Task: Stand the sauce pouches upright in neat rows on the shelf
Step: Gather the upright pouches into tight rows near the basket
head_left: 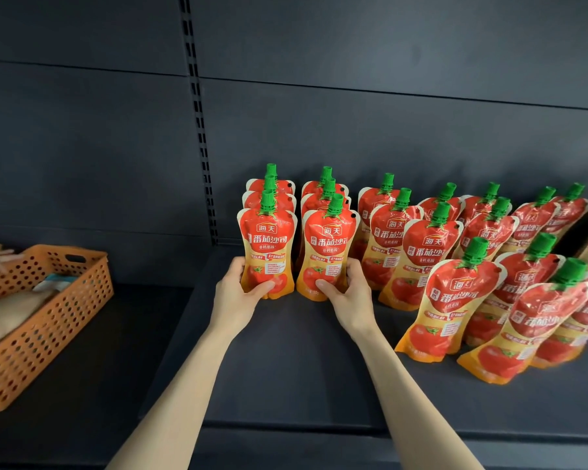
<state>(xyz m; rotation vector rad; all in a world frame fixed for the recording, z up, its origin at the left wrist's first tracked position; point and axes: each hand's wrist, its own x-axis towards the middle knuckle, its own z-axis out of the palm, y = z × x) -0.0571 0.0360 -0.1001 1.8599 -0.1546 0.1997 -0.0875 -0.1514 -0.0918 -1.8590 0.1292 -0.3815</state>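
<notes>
Red and orange tomato sauce pouches with green caps stand on a dark shelf (285, 361). My left hand (241, 290) grips the base of the front pouch (268, 245) of the leftmost row, thumb across its front. My right hand (346, 293) grips the base of the front pouch (328, 252) of the second row in the same way. Two pouches stand upright behind each held one. Further right, several pouches (455, 300) stand in looser rows and lean to the right.
An orange perforated basket (48, 320) with pale packets in it sits on the neighbouring shelf section at left. A slotted upright post (201, 137) divides the two sections. The dark back panel rises right behind the rows.
</notes>
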